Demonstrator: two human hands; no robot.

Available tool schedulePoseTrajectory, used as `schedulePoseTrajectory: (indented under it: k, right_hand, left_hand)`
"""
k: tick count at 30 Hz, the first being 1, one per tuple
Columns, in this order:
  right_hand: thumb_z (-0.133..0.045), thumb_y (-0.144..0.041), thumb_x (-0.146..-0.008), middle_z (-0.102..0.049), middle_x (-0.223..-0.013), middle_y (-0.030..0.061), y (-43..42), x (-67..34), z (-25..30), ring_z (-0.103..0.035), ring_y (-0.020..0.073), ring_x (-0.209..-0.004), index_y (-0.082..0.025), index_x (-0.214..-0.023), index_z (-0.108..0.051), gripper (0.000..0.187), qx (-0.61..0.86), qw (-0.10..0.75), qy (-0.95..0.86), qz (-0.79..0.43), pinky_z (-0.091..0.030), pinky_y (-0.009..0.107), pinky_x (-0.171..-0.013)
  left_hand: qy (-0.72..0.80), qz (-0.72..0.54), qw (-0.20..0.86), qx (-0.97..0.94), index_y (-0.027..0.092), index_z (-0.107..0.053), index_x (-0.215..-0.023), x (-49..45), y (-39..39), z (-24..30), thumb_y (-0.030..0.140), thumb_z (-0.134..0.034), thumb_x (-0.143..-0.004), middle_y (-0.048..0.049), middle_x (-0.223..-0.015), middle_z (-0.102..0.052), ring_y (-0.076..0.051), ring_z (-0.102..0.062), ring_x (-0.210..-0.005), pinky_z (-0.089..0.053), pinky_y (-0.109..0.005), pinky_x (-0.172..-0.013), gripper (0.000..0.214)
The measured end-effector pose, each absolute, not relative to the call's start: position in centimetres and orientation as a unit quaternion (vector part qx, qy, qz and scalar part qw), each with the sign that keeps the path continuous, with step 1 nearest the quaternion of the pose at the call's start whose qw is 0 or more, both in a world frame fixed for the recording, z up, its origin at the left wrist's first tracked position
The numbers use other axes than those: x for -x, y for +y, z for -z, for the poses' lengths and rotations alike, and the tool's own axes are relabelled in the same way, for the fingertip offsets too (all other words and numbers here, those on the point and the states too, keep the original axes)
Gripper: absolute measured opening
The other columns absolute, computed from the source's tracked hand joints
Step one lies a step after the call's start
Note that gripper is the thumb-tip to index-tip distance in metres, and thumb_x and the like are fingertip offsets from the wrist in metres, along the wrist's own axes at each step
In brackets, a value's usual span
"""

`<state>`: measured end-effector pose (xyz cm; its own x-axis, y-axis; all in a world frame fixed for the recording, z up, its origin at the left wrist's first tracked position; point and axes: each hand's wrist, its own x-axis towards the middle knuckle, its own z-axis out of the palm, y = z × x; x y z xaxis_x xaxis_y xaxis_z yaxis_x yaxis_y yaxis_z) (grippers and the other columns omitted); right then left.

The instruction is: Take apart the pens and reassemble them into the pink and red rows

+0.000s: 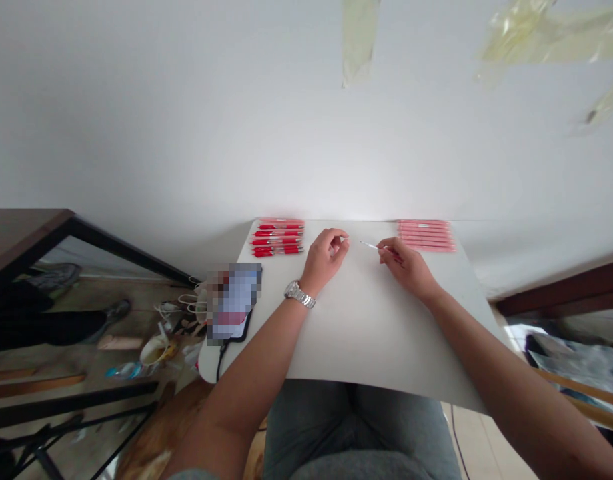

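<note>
My left hand (326, 257), with a metal watch (300, 294) on its wrist, hovers over the white board (356, 320) with its fingers curled in a pinch; a tiny pale piece seems to sit at its fingertips. My right hand (405, 263) is closed on a thin white pen refill (370, 246) whose tip points left toward my left hand. A row of finished red pens (277, 241) lies at the board's far left. A row of pink pen barrels (426, 235) lies at the far right, just behind my right hand.
A phone (233, 301) on a cable lies at the board's left edge. Left of it on the floor are cables, a cup (155, 349) and clutter under a dark table (26, 233). A white wall stands behind the board. Wooden furniture (561, 293) is at the right.
</note>
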<state>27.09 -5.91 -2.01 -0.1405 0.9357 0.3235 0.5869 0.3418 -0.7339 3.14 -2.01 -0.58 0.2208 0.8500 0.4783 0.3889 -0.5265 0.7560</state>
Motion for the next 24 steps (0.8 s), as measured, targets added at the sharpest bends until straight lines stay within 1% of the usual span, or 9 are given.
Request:
schedulePoseTrajectory:
  k: [3, 8, 15, 22, 24]
  right_hand:
    - [-0.048, -0.048, -0.104, -0.071, -0.083, 0.0038, -5.99, -27.02, 1.92, -0.066, 0.02, -0.076, -0.025, -0.111, -0.061, 0.026, 0.522, 0.387, -0.724, -0.229, -0.051, 0.031, -0.073]
    - [-0.048, -0.047, -0.104, -0.072, -0.085, 0.0042, -6.06, -26.91, 1.85, -0.066, 0.0204, -0.076, -0.025, -0.112, -0.061, 0.026, 0.511, 0.379, -0.737, -0.229, -0.051, 0.032, -0.074]
    - [-0.049, -0.044, -0.105, -0.072, -0.085, 0.0038, -6.16, -26.77, 1.81, -0.065, 0.0195, -0.076, -0.025, -0.113, -0.061, 0.024, 0.497, 0.371, -0.75, -0.231, -0.049, 0.031, -0.072]
    - [-0.05, -0.045, -0.105, -0.073, -0.092, 0.0046, -6.2, -26.81, 1.83, -0.065, 0.0191, -0.08, -0.025, -0.12, -0.062, 0.027, 0.481, 0.387, -0.748, -0.244, -0.049, 0.031, -0.072]
    - [-0.05, -0.044, -0.106, -0.073, -0.092, 0.0044, -6.29, -26.81, 1.71, -0.064, 0.0186, -0.079, -0.025, -0.119, -0.063, 0.026, 0.477, 0.385, -0.752, -0.24, -0.048, 0.031, -0.072]
  left_hand:
    - [0.39, -0.473, 0.305, -0.728, 0.021, -0.067, -0.112, -3.65, -2.36, 0.49, 0.041, -0.058, -0.101, -0.0054, -0.096, -0.067, -0.017, -0.062, -0.086, -0.05, -0.029, -0.083, 0.024]
    - [0.355, -0.463, 0.357, -0.73, 0.021, -0.067, -0.112, -4.16, -2.72, 0.45, 0.041, -0.062, -0.098, -0.0059, -0.101, -0.069, -0.017, -0.064, -0.092, -0.052, -0.029, -0.087, 0.025]
    - [0.349, -0.444, 0.34, -0.752, 0.021, -0.068, -0.102, -4.19, -2.57, 0.76, 0.039, -0.06, -0.099, -0.0053, -0.096, -0.069, -0.017, -0.062, -0.088, -0.05, -0.03, -0.084, 0.02]
    - [0.348, -0.453, 0.33, -0.752, 0.021, -0.066, -0.102, -4.17, -2.32, 1.17, 0.037, -0.061, -0.1, -0.0036, -0.097, -0.069, -0.015, -0.062, -0.088, -0.05, -0.029, -0.084, 0.017]
    - [0.348, -0.453, 0.33, -0.752, 0.02, -0.066, -0.102, -4.16, -2.3, 1.21, 0.037, -0.061, -0.1, -0.0037, -0.097, -0.069, -0.015, -0.063, -0.088, -0.051, -0.029, -0.084, 0.018]
